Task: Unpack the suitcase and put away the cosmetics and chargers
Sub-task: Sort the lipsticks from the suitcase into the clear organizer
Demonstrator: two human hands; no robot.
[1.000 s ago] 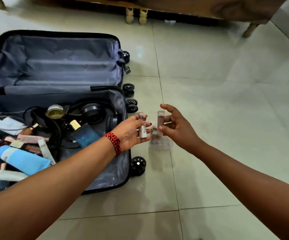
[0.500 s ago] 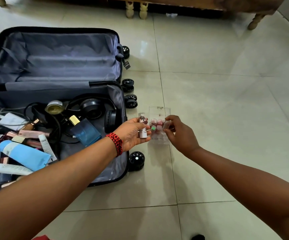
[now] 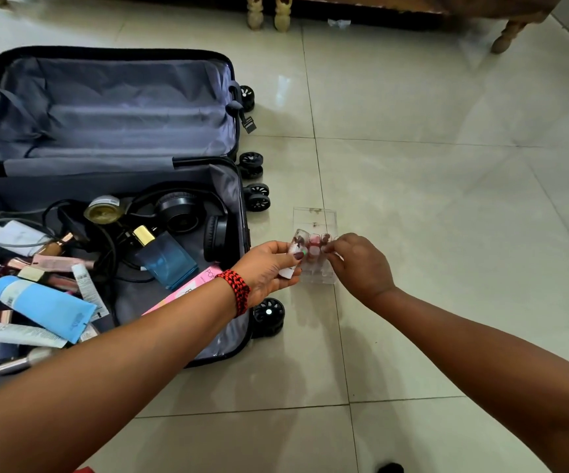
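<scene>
Two bare grips meet over a small clear acrylic organiser with compartments [image 3: 315, 218]. It stands on the glossy beige tiled floor [image 3: 446, 206], just right of the open dark suitcase with grey lining [image 3: 122, 107].

Left grip [image 3: 272, 271] grasps a small clear-and-white cosmetic tube [image 3: 296, 242], thumb across its front. Tube is tilted, top end at the organiser's left edge. Label unreadable, lower end hidden behind the fingers.

Right grip [image 3: 358, 261] has curled fingertips down on the organiser's right side, at the row of pink-capped tubes [image 3: 314, 240] standing in the compartments. Fingers cover the spot, so cannot tell whether it pinches a tube or only touches. Organiser's near half is blurred; tube count unclear.

Red-and-black beaded bracelet [image 3: 237, 291] on the left wrist. Left forearm hides the suitcase's near corner and part of a pink cardboard box [image 3: 187, 288].

Lying in the suitcase's near half, well left of both grips:
- black over-ear headphones [image 3: 180, 213]
- blue glass perfume bottle with gold cap [image 3: 167, 262]
- round gold-lidded jar [image 3: 102, 209]
- white charger block with grey cables [image 3: 17, 233]
- light-blue squeeze tube [image 3: 40, 305]
- a heap of small tubes and sticks, cut off by the left frame edge, too jumbled to sort

Pale turned wooden furniture legs [image 3: 269, 11] along the top edge, cut off. Dark object [image 3: 390, 468] at the bottom edge, mostly out of frame, unidentifiable.
</scene>
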